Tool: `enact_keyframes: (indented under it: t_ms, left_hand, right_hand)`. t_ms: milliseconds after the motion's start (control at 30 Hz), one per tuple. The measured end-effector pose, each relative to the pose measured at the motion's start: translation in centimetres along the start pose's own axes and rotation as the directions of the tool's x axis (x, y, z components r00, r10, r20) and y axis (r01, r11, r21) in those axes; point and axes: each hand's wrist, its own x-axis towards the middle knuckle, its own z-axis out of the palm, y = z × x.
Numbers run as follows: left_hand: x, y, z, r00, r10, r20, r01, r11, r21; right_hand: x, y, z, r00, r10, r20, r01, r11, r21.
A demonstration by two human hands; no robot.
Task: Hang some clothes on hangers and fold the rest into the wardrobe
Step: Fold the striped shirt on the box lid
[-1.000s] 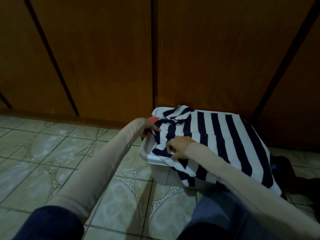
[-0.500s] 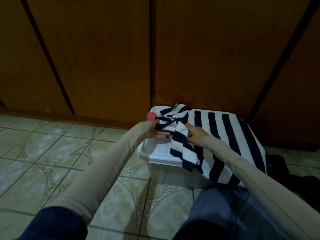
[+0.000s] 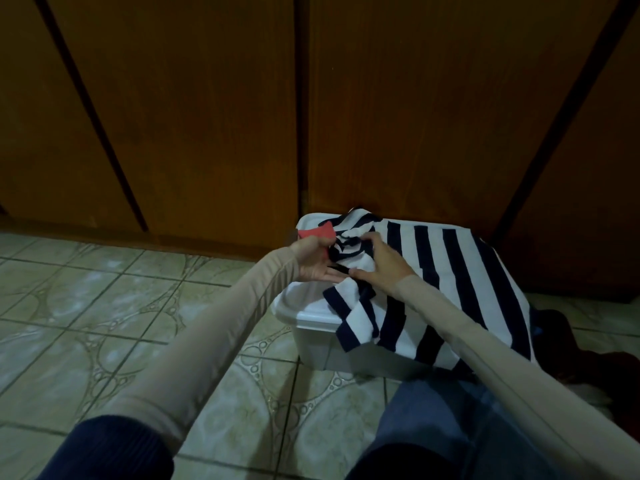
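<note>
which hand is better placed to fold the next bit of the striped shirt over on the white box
Right, probably. The right hand rests on the bunched navy-and-white striped shirt lying over the white plastic box, while the left hand at the shirt's left edge already grips a small red item.

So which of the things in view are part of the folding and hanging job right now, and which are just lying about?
In the job:
- striped garment, spread over the box
- left hand, gripping its bunched end
- right hand, on the same bunched end
- red piece at the left hand, cannot tell what it is
- wooden wardrobe doors, closed

Lying about:
- white lidded box, just a work surface
- dark cloth on the floor, right
</note>
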Motion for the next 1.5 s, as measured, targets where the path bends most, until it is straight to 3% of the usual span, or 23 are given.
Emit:
enact_keyframes:
  t_ms: [67,200,333,433,533,633,667,700,767,833,867,967,1100,1167,1367,1500]
  left_hand:
    - [0.1,0.0,0.0,0.996,-0.009,-0.091,0.01,1.0,0.014]
    - [0.7,-0.3,-0.3,0.927,0.071,-0.368,0.032,0.963,0.268]
    - [0.7,-0.3,-0.5,0.887,0.094,-0.452,0.075,0.937,0.342]
    - [1.1,-0.2,-0.8,0.815,0.191,-0.547,0.084,0.895,0.438]
    - [0.7,0.0,-1.8,0.703,0.296,-0.647,0.216,0.778,0.59]
    - [-0.6,0.6,-2.6,0.67,0.354,-0.653,0.352,0.622,0.699]
    - [-0.5,0.8,-3.0,0.662,0.364,-0.655,0.393,0.576,0.717]
    - [-0.3,0.9,-3.3,0.651,0.355,-0.67,0.449,0.532,0.718]
    - [-0.2,1.0,-3.1,0.574,0.387,-0.721,0.48,0.554,0.68]
    - [0.1,0.8,-2.6,0.482,0.531,-0.696,0.443,0.538,0.717]
    - [0.3,0.6,-2.4,0.472,0.606,-0.64,0.412,0.49,0.768]
    - [0.9,-0.2,-1.5,0.54,0.736,-0.408,0.269,0.308,0.912]
    - [2.1,-1.8,-1.0,0.782,0.615,-0.104,0.132,-0.001,0.991]
    - [3.0,-2.5,-0.8,0.852,0.523,-0.03,0.099,-0.104,0.99]
    - [4.6,-3.4,-0.3,0.876,0.482,0.002,0.102,-0.189,0.977]
    - [4.9,-2.5,0.1,0.864,0.503,0.027,0.189,-0.373,0.908]
  right_hand:
    - [0.1,0.2,-0.3,0.992,-0.091,0.085,0.101,0.988,-0.116]
    - [0.1,0.3,-0.6,0.967,0.017,0.254,0.065,0.948,-0.31]
    - [-0.1,-0.1,-0.2,0.991,0.002,0.131,0.009,0.997,-0.083]
    - [-0.3,-1.4,-0.1,0.975,-0.152,0.162,0.166,0.983,-0.074]
    - [-0.7,-3.0,-0.1,0.879,-0.312,0.36,0.248,0.945,0.213]
    - [-1.2,-4.0,-0.4,0.705,-0.385,0.595,0.065,0.871,0.486]
    - [-1.1,-4.1,-0.4,0.697,-0.389,0.602,0.008,0.844,0.536]
    - [-1.1,-4.1,-0.4,0.716,-0.373,0.59,-0.036,0.824,0.565]
    - [-0.8,-3.6,-0.2,0.785,-0.299,0.542,-0.07,0.827,0.557]
    - [0.0,-2.4,0.4,0.863,-0.215,0.458,0.008,0.911,0.413]
    - [0.5,-1.5,0.7,0.894,-0.169,0.415,0.06,0.963,0.262]
    - [1.4,1.2,1.2,0.946,-0.021,0.322,0.073,0.986,-0.151]
    - [1.4,3.9,1.3,0.944,0.107,0.313,-0.016,0.96,-0.28]
    - [1.5,5.0,1.2,0.951,0.116,0.286,-0.029,0.956,-0.293]
    - [1.6,6.9,1.4,0.974,0.113,0.195,-0.033,0.926,-0.376]
    - [2.3,7.2,1.0,0.993,0.05,0.108,-0.006,0.926,-0.378]
